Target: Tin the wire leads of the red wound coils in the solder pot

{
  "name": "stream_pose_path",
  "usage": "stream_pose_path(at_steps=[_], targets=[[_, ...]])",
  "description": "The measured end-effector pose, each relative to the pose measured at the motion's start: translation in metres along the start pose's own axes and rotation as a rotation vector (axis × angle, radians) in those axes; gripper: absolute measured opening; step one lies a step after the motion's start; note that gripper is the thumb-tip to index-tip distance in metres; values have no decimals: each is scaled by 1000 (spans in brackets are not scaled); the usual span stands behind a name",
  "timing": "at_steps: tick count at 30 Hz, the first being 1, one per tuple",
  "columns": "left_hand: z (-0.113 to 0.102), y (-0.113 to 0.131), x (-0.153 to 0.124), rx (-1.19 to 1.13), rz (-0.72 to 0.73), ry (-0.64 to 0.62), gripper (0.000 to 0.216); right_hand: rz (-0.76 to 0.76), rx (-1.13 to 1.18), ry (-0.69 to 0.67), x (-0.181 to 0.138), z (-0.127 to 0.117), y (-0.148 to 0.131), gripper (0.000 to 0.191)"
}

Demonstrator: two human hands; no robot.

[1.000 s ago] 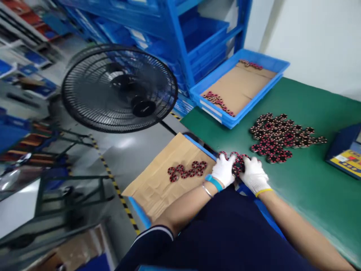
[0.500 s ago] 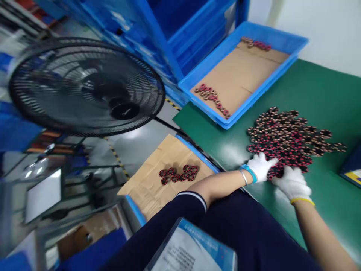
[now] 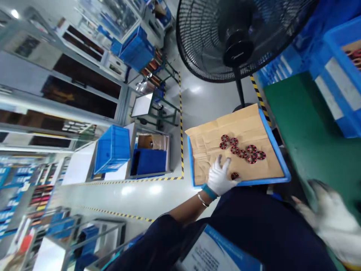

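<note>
Right hand: over the edge of the worktop, gloved and much blurred; I cannot tell if it holds something.
Left hand: gloved, with fingers spread and not closed on anything; its thumb side is just beside the lone ring.
Lone ring: on the paper, near the tray's close edge.
Other rings: in a loose group on the same paper, some touching.
Weight and stiffness: I judge each ring to be small, rather light and rigid; it should not bend under fingers.
Surface: perhaps a little slippery for a gloved finger; the coloured marks around the rim may scratch.
Where to hold: best by the outer rim, thumb and finger on opposite sides.
Support: the paper looks creased, so rings may shift; the tray has a low rim.
Farther: a fan stands behind.
</note>
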State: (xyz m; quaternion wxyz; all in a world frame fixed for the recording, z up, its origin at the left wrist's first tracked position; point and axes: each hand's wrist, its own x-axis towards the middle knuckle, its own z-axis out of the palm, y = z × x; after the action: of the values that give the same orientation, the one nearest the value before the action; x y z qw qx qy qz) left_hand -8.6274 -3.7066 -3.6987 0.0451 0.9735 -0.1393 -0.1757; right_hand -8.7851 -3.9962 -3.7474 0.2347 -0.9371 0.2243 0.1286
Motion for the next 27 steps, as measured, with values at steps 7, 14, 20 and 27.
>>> stream_pose_path(at_steps=[7,14,20,27], targets=[[22,-66,-3,86,-69,-176,51,-393,-83,-370,54,47,-155,69],[26,-49,40,-4,216,-150,39,-308,-221,-284,70,60,-196,47],[30,-34,71,-39,377,-104,60,-315,-315,-7,69,57,-175,64],[0,-49,107,58,390,51,139,-208,-352,231,97,56,-148,106]])
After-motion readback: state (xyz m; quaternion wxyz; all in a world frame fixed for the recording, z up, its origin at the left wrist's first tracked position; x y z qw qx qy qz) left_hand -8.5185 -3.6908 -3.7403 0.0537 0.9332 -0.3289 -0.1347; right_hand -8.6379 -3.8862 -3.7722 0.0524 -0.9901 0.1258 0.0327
